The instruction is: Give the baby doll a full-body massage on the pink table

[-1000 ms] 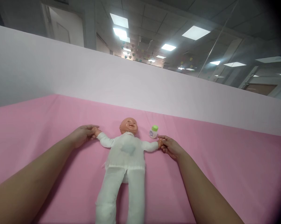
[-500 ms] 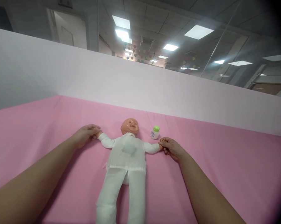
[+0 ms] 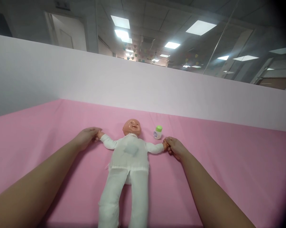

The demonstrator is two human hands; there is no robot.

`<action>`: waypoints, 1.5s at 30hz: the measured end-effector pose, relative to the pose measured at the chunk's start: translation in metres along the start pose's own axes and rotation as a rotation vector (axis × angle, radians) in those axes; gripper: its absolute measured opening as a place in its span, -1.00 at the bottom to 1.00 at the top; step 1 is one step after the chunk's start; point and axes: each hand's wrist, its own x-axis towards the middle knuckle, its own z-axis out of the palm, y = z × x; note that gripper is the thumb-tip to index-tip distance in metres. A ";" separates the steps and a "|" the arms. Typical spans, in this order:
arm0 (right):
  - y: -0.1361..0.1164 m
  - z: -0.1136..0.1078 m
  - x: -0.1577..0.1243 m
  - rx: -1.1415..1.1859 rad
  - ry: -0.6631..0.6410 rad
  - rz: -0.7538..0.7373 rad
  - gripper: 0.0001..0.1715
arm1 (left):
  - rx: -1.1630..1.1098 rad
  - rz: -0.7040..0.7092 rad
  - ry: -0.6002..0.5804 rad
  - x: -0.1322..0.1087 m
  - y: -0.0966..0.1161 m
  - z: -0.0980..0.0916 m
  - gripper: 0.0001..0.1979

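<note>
Now gripping the doll (image 3: 128,158), lying face-up on the pink surface (image 3: 228,164), arms spread: left hand (image 3: 87,137) closing around one tiny fist, right hand (image 3: 176,148) pinching the other, just beside the green-capped bottle (image 3: 157,132).

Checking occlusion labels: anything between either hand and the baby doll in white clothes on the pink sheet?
Nothing visible. The left hand is closed on one hand of the baby doll in white clothes, the right hand on the other. The small white bottle with a green cap stands just beyond the right hand, clear of both grips.
</note>
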 end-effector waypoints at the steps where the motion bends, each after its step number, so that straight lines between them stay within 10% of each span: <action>1: 0.001 -0.001 0.000 0.003 -0.002 0.002 -0.65 | -0.012 -0.006 -0.002 0.001 0.000 -0.001 -0.50; 19: 0.005 -0.013 0.000 0.154 -0.198 0.017 -0.59 | -0.057 -0.030 -0.085 0.003 -0.004 -0.005 -0.43; 45: 0.006 -0.016 0.002 0.194 -0.160 0.038 -0.66 | -0.048 -0.036 -0.053 0.000 -0.003 -0.002 -0.44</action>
